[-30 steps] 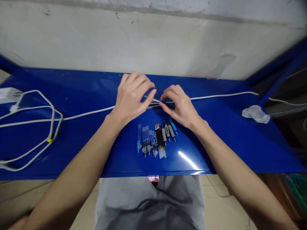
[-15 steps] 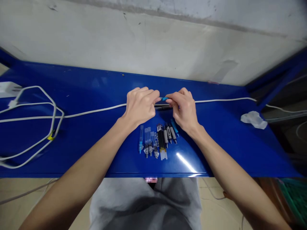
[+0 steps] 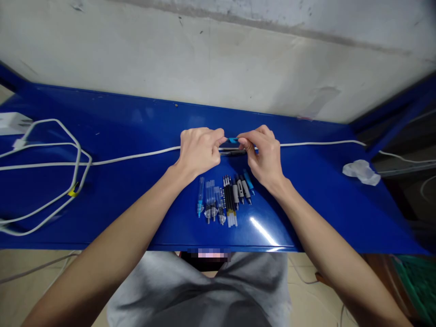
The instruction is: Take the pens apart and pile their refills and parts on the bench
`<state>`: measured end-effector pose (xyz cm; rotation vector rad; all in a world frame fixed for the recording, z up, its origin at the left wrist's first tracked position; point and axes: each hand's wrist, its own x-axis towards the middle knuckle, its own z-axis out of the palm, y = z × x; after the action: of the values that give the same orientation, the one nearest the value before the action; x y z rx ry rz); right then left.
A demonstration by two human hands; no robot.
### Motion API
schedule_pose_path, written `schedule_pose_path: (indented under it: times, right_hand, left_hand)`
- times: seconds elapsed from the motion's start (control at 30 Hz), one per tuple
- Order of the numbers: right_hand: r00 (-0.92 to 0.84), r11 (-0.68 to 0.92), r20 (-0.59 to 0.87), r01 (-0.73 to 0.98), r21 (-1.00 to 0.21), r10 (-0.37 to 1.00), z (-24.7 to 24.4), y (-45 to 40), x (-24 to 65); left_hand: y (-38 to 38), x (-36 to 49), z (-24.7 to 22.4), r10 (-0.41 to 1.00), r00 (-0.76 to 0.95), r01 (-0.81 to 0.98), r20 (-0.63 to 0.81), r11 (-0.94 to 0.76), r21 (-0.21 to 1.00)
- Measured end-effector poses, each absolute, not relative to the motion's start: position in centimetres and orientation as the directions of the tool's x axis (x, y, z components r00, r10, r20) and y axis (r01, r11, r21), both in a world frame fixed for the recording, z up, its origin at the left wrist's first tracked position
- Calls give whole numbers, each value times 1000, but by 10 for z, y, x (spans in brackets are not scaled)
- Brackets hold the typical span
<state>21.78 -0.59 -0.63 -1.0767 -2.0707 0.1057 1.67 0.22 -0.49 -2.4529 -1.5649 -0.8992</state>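
Observation:
My left hand (image 3: 200,149) and my right hand (image 3: 264,152) face each other over the back half of the blue table. A blue pen (image 3: 233,140) spans the gap between them, pinched in the fingertips of each hand; the fingers cover most of its length. Just below it a dark pen (image 3: 235,153) lies on the table, its left end hidden by my left hand. Nearer me, pen parts lie in a row: clear barrels (image 3: 210,195), black refills (image 3: 229,197), grey-gripped front sections (image 3: 240,190) and a blue section (image 3: 249,182).
A white cable (image 3: 136,156) runs across the table behind my hands, and its loops (image 3: 77,154) lie at the left beside a white adapter (image 3: 13,122). Crumpled clear plastic (image 3: 361,172) lies at the right. A pale wall (image 3: 204,59) rises behind the table (image 3: 119,113).
My right hand has shifted slightly right, and a bit more of the blue pen shows between the fingertips. The parts on the table have stayed put.

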Motion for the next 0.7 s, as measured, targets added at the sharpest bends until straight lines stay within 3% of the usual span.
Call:
schedule_pose_path:
  times: [0.2, 0.43, 0.7]
  right_hand:
    - [-297, 660, 652, 619, -426, 698, -4, -10, 216]
    - [-363, 607, 532, 682, -408, 765, -8, -5, 217]
    - [-325, 659, 620, 609, -440, 714, -5, -9, 215]
  left_hand:
    - [0, 18, -4, 816, 286, 844, 502, -463, 272]
    - [0, 19, -5, 828, 301, 857, 474, -453, 245]
    - [-4, 19, -2, 828, 292, 855, 479, -451, 257]
